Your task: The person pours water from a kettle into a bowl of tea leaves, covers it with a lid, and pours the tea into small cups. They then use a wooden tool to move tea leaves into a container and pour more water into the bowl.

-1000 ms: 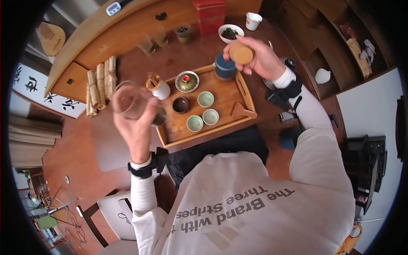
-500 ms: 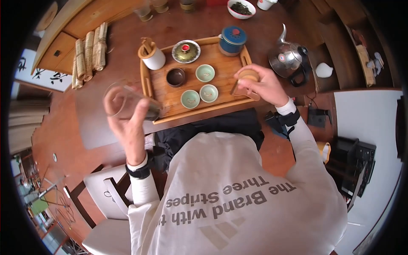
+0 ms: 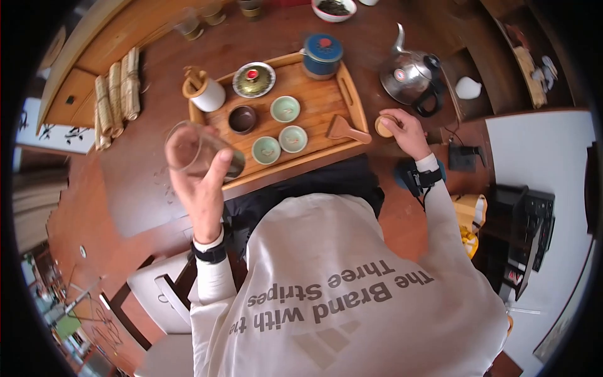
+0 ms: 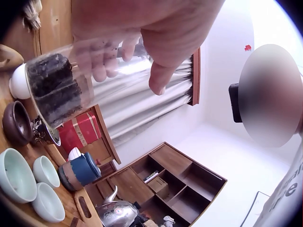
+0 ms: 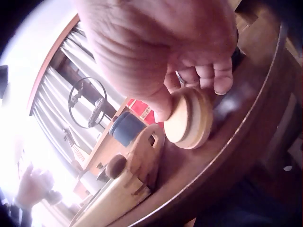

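Note:
My left hand (image 3: 206, 198) grips a clear glass jar (image 4: 85, 78) round its side, tilted over the left edge of the wooden tray (image 3: 317, 103). Dark chunks (image 4: 59, 90) lie at its bottom end, and its mouth is uncovered. To the right of the tray, my right hand (image 3: 408, 135) pinches a round wooden lid (image 5: 182, 118) between thumb and fingers, close over the table. On the tray are several pale green cups (image 3: 286, 109), a dark cup (image 3: 243, 119), a lidded bowl (image 3: 254, 80), a blue canister (image 3: 323, 56) and a wooden scoop (image 3: 347, 131).
A metal kettle (image 3: 408, 78) stands behind my right hand. A white holder (image 3: 208, 96) with wooden tools is at the tray's left, rolled bamboo slips (image 3: 115, 94) farther left. A bowl of leaves (image 3: 334, 9) sits at the back. Near my left elbow is a chair (image 3: 160, 295).
My right hand has carried the lid from above the blue canister, over the scoop, down to the table right of the tray. My left hand still holds the jar, and the head view has shifted.

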`<action>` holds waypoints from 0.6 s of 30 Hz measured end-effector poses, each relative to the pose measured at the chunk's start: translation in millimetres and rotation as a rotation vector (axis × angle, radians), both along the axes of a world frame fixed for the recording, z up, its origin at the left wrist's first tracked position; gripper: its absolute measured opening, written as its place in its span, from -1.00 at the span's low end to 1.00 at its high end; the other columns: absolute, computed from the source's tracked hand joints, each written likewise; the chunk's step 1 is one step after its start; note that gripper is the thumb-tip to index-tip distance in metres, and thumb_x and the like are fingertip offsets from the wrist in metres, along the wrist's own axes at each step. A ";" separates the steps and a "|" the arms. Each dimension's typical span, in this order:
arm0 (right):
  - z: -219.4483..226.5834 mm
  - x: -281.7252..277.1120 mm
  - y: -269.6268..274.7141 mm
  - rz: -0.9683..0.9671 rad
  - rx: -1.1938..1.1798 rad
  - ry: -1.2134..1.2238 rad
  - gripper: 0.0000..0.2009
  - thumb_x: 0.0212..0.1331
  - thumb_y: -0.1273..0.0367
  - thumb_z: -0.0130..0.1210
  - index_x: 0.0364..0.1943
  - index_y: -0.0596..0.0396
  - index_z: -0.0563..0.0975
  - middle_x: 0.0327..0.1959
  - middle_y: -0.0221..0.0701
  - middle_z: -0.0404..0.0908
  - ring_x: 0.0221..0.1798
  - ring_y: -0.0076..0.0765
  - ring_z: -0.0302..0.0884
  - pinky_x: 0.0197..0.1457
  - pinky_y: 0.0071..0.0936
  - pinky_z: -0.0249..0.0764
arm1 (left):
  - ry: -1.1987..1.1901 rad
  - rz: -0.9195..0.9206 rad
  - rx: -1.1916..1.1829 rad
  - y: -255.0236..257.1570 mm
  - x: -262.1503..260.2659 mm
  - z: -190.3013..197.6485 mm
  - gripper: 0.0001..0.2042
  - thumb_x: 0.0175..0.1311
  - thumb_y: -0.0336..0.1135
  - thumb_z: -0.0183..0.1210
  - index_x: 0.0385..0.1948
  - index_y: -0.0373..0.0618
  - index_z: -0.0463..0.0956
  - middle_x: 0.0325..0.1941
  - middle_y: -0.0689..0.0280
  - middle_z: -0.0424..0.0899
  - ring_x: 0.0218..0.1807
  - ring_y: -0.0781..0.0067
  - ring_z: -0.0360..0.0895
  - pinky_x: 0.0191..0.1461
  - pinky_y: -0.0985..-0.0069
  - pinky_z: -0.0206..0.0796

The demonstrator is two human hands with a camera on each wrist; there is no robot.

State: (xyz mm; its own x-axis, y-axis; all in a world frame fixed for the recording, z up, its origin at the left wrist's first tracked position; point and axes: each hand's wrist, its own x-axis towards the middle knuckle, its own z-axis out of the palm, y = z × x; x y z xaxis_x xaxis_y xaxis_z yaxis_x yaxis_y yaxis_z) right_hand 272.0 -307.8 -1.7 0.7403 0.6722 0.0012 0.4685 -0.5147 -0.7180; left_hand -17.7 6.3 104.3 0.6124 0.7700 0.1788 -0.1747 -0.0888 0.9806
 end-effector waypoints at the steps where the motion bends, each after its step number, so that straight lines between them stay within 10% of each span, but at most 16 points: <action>1: 1.3 -0.5 3.4 -0.003 -0.036 0.008 -0.73 0.33 0.30 0.24 -0.01 0.16 0.65 -0.16 -0.38 0.66 -0.13 -0.43 0.59 -0.06 -0.45 0.47 | 0.030 -0.008 -0.013 2.8 -0.3 1.5 -0.42 0.16 -0.49 0.45 0.19 -0.20 0.34 0.09 0.19 0.57 0.20 0.32 0.53 0.30 0.39 0.37; 9: 44.5 -13.5 35.6 0.046 0.002 -0.407 -0.77 0.24 0.32 0.28 -0.11 0.17 0.68 -0.24 -0.25 0.67 -0.18 -0.06 0.63 -0.09 -0.30 0.54 | -0.005 0.084 0.018 15.0 -9.1 -2.8 -0.42 0.20 -0.45 0.44 0.22 -0.22 0.32 0.15 0.24 0.50 0.21 0.42 0.46 0.35 0.45 0.29; 18: 96.1 -31.3 241.2 0.559 0.205 -0.516 -0.71 0.25 0.28 0.29 -0.06 0.20 0.64 -0.32 -0.14 0.68 -0.28 -0.05 0.68 -0.18 -0.23 0.57 | 0.006 0.088 0.061 18.1 -3.3 -8.2 -0.37 0.16 -0.47 0.46 0.25 -0.21 0.30 0.12 0.27 0.44 0.20 0.43 0.40 0.35 0.43 0.25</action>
State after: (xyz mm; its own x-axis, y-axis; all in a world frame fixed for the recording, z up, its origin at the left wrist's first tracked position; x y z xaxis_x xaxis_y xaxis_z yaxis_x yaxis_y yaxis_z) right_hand 240.8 -66.6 94.4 0.1650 0.8939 0.4169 0.9187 0.0144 -0.3946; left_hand -21.0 24.3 96.2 0.5445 0.8085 0.2232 -0.1574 -0.1629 0.9740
